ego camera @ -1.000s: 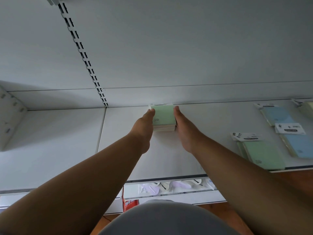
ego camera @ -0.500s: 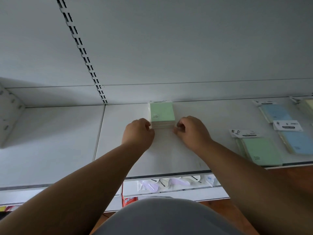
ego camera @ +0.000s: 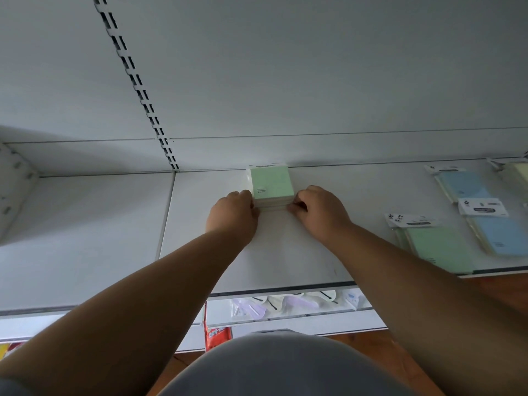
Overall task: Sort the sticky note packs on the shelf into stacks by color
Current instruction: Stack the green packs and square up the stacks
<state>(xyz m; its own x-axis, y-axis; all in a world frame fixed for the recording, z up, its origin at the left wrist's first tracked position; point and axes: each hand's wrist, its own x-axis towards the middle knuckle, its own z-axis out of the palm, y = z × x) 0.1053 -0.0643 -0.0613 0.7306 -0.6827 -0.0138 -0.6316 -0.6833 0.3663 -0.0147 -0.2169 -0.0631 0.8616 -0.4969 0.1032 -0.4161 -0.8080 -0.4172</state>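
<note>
A stack of green sticky note packs [ego camera: 271,182] stands at the back of the white shelf [ego camera: 285,252], near the rear wall. My left hand [ego camera: 233,214] is curled against the stack's front left corner. My right hand [ego camera: 318,208] is curled against its front right corner, fingertips touching the lower packs. To the right lies a loose green pack [ego camera: 437,247] with a white header card. Behind it are two blue packs [ego camera: 463,185] [ego camera: 501,234], and a pale yellow pack [ego camera: 518,174] shows at the right edge.
A slotted upright [ego camera: 137,84] runs up the back wall left of the stack. The left shelf bay [ego camera: 85,238] holds nothing visible. Below the shelf's front edge, a lower shelf holds packaged lilac and white items [ego camera: 274,305] and a red packet [ego camera: 218,335].
My hands slid from flat against the stack's sides back to its front corners and curled. In the last half second they barely move.
</note>
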